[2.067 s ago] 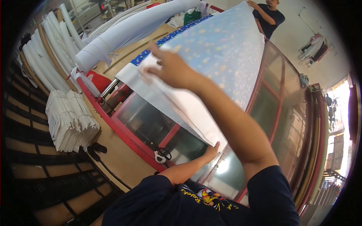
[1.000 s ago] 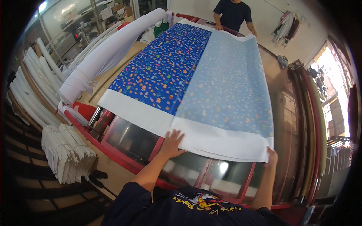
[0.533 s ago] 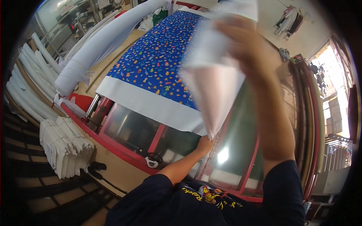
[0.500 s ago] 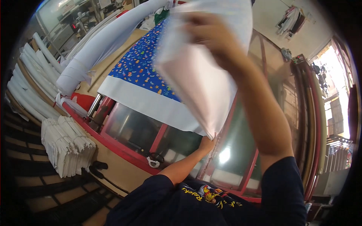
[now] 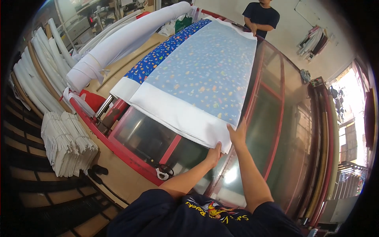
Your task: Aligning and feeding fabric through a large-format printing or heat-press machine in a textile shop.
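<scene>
Blue patterned fabric (image 5: 197, 81) lies part-folded, pale side up, on the red-framed glass table (image 5: 133, 158), reaching toward its far edge — left hand (image 5: 214, 155) pinching the near right corner, thumb uppermost; right hand (image 5: 237, 135) gripping the adjoining side edge.

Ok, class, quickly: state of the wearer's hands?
Left hand: closed, holding the fabric by its near corner.
Right hand: thumb at fabric's right edge, grip unclear.

The folded pale layer (image 5: 205, 67) hides the blue print (image 5: 158, 57) beneath it. At its near right corner, some fingers of the left hand (image 5: 214, 155) are out of sight. The upper edge crops the co-worker's head (image 5: 265, 3) — and the far-left clutter (image 5: 112, 15) is too small to tell.
</scene>
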A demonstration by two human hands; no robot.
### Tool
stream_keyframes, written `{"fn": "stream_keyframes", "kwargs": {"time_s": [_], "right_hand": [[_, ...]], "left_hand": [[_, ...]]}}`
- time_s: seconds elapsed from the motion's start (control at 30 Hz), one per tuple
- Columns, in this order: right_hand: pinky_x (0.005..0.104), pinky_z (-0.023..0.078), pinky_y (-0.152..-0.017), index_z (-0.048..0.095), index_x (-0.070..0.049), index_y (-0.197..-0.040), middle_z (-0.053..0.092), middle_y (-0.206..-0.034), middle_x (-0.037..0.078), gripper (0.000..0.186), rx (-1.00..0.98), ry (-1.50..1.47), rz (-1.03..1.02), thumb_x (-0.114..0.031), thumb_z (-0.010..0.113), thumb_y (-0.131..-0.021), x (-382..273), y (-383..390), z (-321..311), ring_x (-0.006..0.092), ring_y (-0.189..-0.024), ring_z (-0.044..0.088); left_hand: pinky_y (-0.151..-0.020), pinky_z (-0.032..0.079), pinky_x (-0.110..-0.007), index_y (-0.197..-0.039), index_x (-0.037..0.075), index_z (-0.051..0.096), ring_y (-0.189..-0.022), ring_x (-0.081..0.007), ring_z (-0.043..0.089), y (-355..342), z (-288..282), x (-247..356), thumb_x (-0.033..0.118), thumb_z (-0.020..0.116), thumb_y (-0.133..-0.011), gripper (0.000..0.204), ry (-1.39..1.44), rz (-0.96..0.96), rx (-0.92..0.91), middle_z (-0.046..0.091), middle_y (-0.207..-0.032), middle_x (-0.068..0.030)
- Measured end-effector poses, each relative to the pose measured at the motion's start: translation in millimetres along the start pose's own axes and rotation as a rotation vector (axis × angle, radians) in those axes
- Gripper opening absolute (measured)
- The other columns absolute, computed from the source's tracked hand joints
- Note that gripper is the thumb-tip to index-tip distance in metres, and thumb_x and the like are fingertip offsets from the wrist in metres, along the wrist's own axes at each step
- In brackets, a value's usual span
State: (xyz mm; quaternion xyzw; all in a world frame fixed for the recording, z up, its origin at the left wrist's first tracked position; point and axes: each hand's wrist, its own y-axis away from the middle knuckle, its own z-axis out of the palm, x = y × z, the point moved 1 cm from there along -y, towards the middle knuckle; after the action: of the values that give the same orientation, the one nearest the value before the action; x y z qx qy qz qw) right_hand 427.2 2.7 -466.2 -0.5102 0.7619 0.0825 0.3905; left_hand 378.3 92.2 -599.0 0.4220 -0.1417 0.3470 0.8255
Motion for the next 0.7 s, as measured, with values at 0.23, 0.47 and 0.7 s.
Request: {"fn": "stream_keyframes", "kwargs": {"time_s": [0.23, 0.47, 0.7], "right_hand": [[0.0418, 0.054, -0.083, 0.055, 0.008, -0.114, 0.063, -0.105, 0.017, 0.036, -0.270, -0.955, 0.889, -0.010, 0.069, -0.085, 73.5, 43.8, 21.9, 0.0280, -0.090, 0.065], [0.0424, 0.055, -0.082, 0.056, 0.010, -0.112, 0.066, -0.100, 0.017, 0.031, 0.006, -1.118, 0.928, -0.005, 0.063, -0.086, 144.0, 61.6, -67.4, 0.0294, -0.088, 0.067], [0.0410, 0.058, -0.073, 0.060, 0.009, -0.105, 0.067, -0.093, 0.016, 0.030, 0.280, -0.954, 0.763, -0.010, 0.067, -0.083, 210.7, 93.0, -252.0, 0.0273, -0.079, 0.069]], "left_hand": [[-0.084, 0.052, -0.035, -0.121, -0.001, 0.057, -0.095, -0.0186, 0.063, 27.6, 19.5, 28.9, 0.028, 0.049, -0.100, 0.036, 0.154, -0.001, -0.093, 0.062, -0.113, -0.0114], [-0.111, 0.031, -0.050, -0.132, 0.010, 0.054, -0.135, -0.0410, 0.035, 80.2, -41.1, 168.0, 0.038, 0.069, -0.085, 0.057, -1.564, 1.199, -0.040, 0.050, -0.138, -0.0162], [-0.113, 0.017, -0.057, -0.146, 0.007, 0.033, -0.141, -0.0397, 0.024, 29.7, -102.3, 114.9, 0.074, 0.064, -0.068, 0.108, -2.004, 0.992, -0.135, 0.031, -0.150, -0.0213]]}}
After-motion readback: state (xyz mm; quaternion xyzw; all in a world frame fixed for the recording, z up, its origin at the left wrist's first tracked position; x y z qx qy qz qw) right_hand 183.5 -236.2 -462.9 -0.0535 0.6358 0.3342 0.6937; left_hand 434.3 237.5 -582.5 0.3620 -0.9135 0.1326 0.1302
